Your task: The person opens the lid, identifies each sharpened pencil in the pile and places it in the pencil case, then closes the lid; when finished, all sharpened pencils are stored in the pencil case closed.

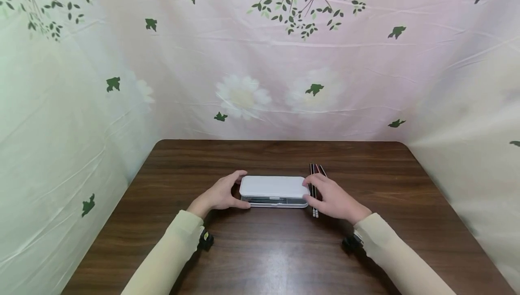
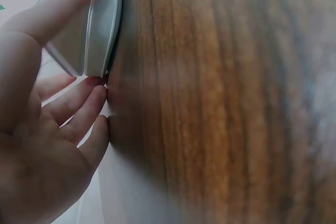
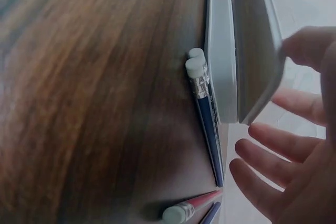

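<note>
A white pencil case [image 1: 274, 186] lies on the table, its lid tilted partly up and dark contents showing through the front gap. My left hand [image 1: 221, 193] holds its left end, thumb across the front and fingers round the end. In the left wrist view those fingertips rest low by the case's base [image 2: 105, 40]. At the right end my right hand [image 1: 331, 198] grips the lid [image 3: 257, 51] between thumb and fingers, the other fingers loosely bent. Beside that end lie several pencils [image 1: 314, 213] with white erasers, partly hidden by the right hand.
The pencils, dark [image 3: 208, 119] and red [image 3: 202, 200], lie right against the case's right side. A dark wood table [image 1: 260, 250] bears everything. Printed cloth [image 1: 260, 60] with leaves and flowers hangs behind and at both sides.
</note>
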A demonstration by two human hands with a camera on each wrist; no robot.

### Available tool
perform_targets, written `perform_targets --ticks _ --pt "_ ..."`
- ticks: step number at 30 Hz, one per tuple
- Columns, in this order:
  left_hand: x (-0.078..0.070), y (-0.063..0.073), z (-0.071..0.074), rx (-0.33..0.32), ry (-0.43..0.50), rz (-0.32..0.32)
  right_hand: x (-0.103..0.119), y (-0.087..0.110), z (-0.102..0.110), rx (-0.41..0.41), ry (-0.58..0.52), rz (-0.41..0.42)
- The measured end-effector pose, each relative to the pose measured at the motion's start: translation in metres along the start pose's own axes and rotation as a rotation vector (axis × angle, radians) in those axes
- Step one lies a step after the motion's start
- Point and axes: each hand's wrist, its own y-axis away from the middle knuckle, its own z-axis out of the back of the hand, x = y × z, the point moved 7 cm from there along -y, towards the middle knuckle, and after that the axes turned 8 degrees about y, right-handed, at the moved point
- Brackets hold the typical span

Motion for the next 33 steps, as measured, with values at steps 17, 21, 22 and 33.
perform_targets --ticks 17,21,22,33 --pt "-0.002 -0.001 -0.001 0.011 -0.076 -0.042 0.001 -0.007 -0.012 0.166 0.105 -0.066" --pt "-0.001 -0.002 -0.002 0.017 -0.087 -0.044 0.002 -0.006 -0.011 0.168 0.105 -0.073" --pt "-0.001 -0.002 -0.002 0.018 -0.091 -0.046 0.003 -0.006 -0.011 0.169 0.107 -0.074" --pt "-0.004 -0.003 -0.003 0.033 -0.110 -0.065 0.006 -0.006 -0.009 0.191 0.142 -0.073"
